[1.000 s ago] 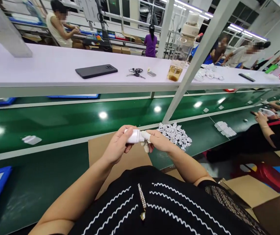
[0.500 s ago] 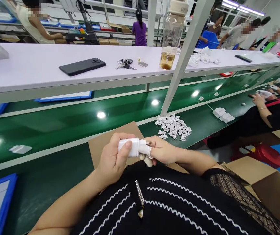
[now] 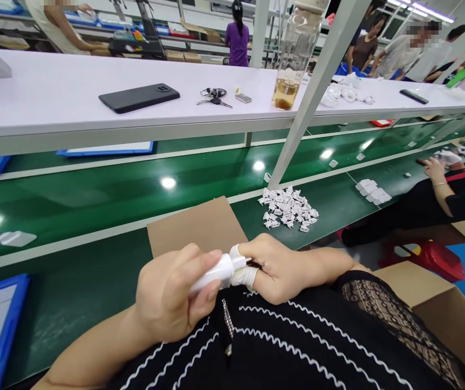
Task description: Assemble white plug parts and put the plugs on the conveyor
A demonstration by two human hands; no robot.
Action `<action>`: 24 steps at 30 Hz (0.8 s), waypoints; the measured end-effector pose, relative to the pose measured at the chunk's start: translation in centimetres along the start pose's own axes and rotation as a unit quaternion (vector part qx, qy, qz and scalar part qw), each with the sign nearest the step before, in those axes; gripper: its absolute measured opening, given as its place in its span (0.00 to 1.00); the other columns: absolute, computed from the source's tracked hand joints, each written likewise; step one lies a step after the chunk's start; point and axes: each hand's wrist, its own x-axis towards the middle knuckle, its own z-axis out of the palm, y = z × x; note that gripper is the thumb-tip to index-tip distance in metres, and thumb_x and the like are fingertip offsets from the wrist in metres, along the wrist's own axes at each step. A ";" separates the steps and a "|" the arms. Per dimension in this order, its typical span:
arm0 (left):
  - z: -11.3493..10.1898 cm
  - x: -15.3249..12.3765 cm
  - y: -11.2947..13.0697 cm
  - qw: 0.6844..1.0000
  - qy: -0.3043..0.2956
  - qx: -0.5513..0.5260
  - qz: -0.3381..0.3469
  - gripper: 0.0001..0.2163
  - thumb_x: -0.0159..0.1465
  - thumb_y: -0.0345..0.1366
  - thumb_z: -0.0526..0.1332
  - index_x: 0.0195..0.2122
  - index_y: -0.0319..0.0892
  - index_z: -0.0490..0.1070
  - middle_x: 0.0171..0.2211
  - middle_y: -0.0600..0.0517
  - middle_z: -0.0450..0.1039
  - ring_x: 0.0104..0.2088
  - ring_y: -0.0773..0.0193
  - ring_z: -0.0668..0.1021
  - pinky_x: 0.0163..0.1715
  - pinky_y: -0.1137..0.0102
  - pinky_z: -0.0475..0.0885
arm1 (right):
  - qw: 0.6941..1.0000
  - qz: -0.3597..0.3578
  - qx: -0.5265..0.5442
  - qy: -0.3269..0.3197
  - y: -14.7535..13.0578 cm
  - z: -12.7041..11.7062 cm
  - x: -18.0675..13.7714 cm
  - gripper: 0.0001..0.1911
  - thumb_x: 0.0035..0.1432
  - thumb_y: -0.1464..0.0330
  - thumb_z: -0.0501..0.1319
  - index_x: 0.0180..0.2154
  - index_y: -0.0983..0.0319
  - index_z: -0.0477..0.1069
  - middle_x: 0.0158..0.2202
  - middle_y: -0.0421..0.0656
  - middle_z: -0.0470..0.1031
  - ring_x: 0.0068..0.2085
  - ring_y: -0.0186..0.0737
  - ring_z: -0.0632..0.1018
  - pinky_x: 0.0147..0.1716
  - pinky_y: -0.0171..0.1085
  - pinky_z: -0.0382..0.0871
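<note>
My left hand (image 3: 171,295) is wrapped around a white plastic charger body (image 3: 213,276), held close to my chest. My right hand (image 3: 275,268), with white finger cots on the thumb and a finger, grips the right end of that same body where a small dark metal part shows. A pile of several small white plastic parts (image 3: 287,208) lies on the green belt just beyond my right hand. A brown cardboard sheet (image 3: 194,225) lies on the belt in front of my hands.
A white shelf (image 3: 53,97) above the belt carries a black phone (image 3: 139,97), keys (image 3: 212,96) and a bottle with amber liquid (image 3: 289,65). A slanted white post (image 3: 309,97) crosses the belt. A co-worker's arm (image 3: 444,189) works at right. Open cardboard box (image 3: 439,309) at lower right.
Both hands have drawn the white charger body nearer to my chest and lower in view. The left hand has turned over it; the right hand stays clamped on its end.
</note>
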 end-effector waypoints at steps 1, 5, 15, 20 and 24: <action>-0.1 0.0 0.0 1.000 0.002 0.005 0.002 0.17 0.73 0.34 0.55 0.62 0.49 0.67 0.26 0.56 0.67 0.17 0.68 0.65 0.15 0.72 0.59 | 1.000 0.000 -0.014 -0.001 -0.1 0.0 0.1 0.09 0.58 0.71 0.58 0.31 0.56 0.57 0.23 0.35 0.63 0.25 0.34 0.62 0.26 0.35 0.57; 0.2 -0.1 -0.8 1.000 0.001 -0.009 -0.010 0.13 0.74 0.35 0.55 0.59 0.50 0.68 0.26 0.56 0.66 0.17 0.68 0.65 0.15 0.72 0.59 | 0.999 0.012 -0.040 0.006 0.0 -0.2 0.6 0.09 0.58 0.72 0.58 0.31 0.56 0.57 0.23 0.35 0.62 0.25 0.35 0.61 0.26 0.37 0.55; 3.1 -2.2 -2.5 0.987 0.075 -0.111 -0.083 0.10 0.76 0.39 0.58 0.56 0.45 0.70 0.32 0.53 0.72 0.22 0.70 0.70 0.20 0.73 0.65 | 0.999 0.041 -0.012 0.018 0.5 -0.4 1.5 0.09 0.55 0.75 0.57 0.28 0.58 0.58 0.23 0.35 0.65 0.24 0.32 0.62 0.26 0.35 0.54; 3.7 -1.8 -1.9 0.970 0.124 -0.028 -0.210 0.12 0.78 0.43 0.56 0.50 0.42 0.74 0.41 0.48 0.80 0.36 0.63 0.81 0.32 0.69 0.76 | 0.996 0.088 -0.013 -0.006 0.6 -1.7 3.0 0.08 0.60 0.74 0.56 0.29 0.59 0.64 0.22 0.35 0.69 0.24 0.32 0.67 0.27 0.34 0.57; 3.8 -1.7 -2.0 0.941 0.095 -0.101 -0.308 0.16 0.77 0.49 0.57 0.47 0.42 0.74 0.38 0.49 0.80 0.30 0.65 0.78 0.28 0.70 0.74 | 0.987 0.149 0.040 -0.044 1.4 -2.3 3.9 0.08 0.63 0.74 0.55 0.32 0.61 0.69 0.20 0.34 0.70 0.22 0.32 0.71 0.27 0.32 0.62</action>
